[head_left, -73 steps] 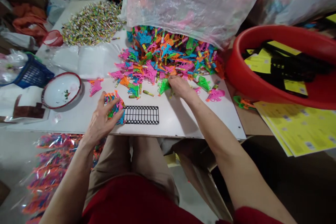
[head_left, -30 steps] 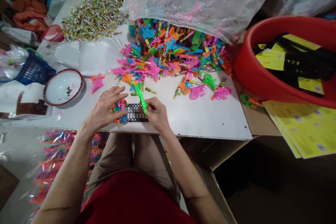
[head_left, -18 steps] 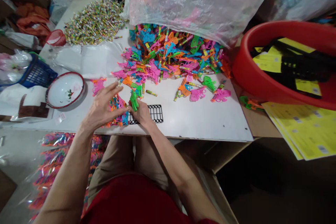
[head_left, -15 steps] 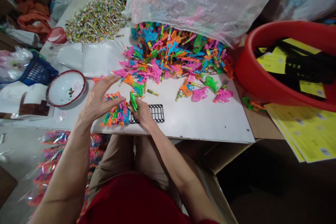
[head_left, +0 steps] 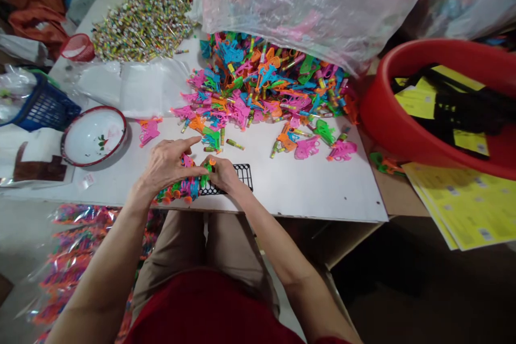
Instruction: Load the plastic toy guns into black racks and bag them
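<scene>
A black plastic rack (head_left: 246, 176) lies near the table's front edge, its left part packed with a row of colourful toy guns (head_left: 186, 189). My right hand (head_left: 224, 174) pinches a small green toy gun (head_left: 205, 173) upright over the rack, at the right end of that row. Above the packed toys is my left hand (head_left: 169, 165), with thumb and index finger spread apart. Its thumb tip comes close to the green toy; whether it touches cannot be made out. My left hand covers part of the row.
Loose toy guns (head_left: 242, 105) spill from a clear plastic bag (head_left: 314, 5) at the back. A pink toy gun (head_left: 149, 131) lies beside a white bowl (head_left: 116, 149). At right stand a red tub (head_left: 374, 118) and yellow card sheets (head_left: 463, 209). Small printed tubes (head_left: 141, 27) are heaped back left.
My right hand has brought the green toy gun down to the row's end in the rack. My left hand has moved right and lower, toward the toy, uncovering the pink toy gun.
</scene>
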Demonstrator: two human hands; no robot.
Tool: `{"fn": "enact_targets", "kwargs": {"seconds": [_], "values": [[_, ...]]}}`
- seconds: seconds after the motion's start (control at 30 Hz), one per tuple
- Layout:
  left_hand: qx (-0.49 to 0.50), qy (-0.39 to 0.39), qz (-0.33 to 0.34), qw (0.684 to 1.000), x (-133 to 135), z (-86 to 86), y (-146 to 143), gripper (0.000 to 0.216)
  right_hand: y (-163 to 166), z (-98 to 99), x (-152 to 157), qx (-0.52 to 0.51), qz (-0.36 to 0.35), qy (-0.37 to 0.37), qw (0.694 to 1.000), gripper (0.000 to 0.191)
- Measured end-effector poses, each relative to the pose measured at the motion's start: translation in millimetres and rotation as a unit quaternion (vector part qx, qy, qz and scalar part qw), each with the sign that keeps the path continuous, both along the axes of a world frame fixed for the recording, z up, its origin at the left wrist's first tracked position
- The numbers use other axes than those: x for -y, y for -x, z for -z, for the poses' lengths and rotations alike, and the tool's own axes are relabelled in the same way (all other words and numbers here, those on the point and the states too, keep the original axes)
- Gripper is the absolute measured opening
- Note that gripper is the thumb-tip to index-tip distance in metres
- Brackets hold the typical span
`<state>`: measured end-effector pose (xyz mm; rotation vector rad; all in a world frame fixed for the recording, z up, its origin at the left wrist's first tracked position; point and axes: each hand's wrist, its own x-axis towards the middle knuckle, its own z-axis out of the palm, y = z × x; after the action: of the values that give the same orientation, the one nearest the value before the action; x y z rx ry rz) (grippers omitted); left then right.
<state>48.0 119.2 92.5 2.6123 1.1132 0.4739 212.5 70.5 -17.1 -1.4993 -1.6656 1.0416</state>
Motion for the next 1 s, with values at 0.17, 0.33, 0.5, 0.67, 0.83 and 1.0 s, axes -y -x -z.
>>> {"fn": "enact_targets", "kwargs": {"seconds": [0.17, 0.33, 0.5, 0.67, 0.83, 1.0], "values": [[0.012, 0.007, 0.031, 0.999, -1, -0.8, 0, 0.076, 6, -1.4, 1, -0.004, 0.034, -0.005, 0.999, 0.005], [-0.001, -0.010, 0.042, 0.999, -1, 1.7, 2, 0.055, 4, -9.2, -1, 0.007, 0.016, -0.018, 1.000, 0.008], [-0.020, -0.033, 0.029, 0.999, 1, 0.1, 1, 0.051, -4, -13.1, -6, 0.044, -0.043, -0.032, 0.998, 0.009], [-0.040, -0.012, 0.003, 0.999, 2, -4.2, -1, 0.050, -12, -17.5, -15, 0.006, -0.095, -0.019, 0.995, 0.010], [-0.052, -0.009, -0.018, 0.998, 4, -4.2, -5, 0.052, -15, -21.0, -17, 0.014, -0.113, -0.024, 0.993, 0.007], [-0.012, -0.024, 0.010, 1.000, 4, 0.1, -7, 0.047, -8, -22.0, -10, 0.106, -0.104, -0.034, 0.988, 0.004]]}}
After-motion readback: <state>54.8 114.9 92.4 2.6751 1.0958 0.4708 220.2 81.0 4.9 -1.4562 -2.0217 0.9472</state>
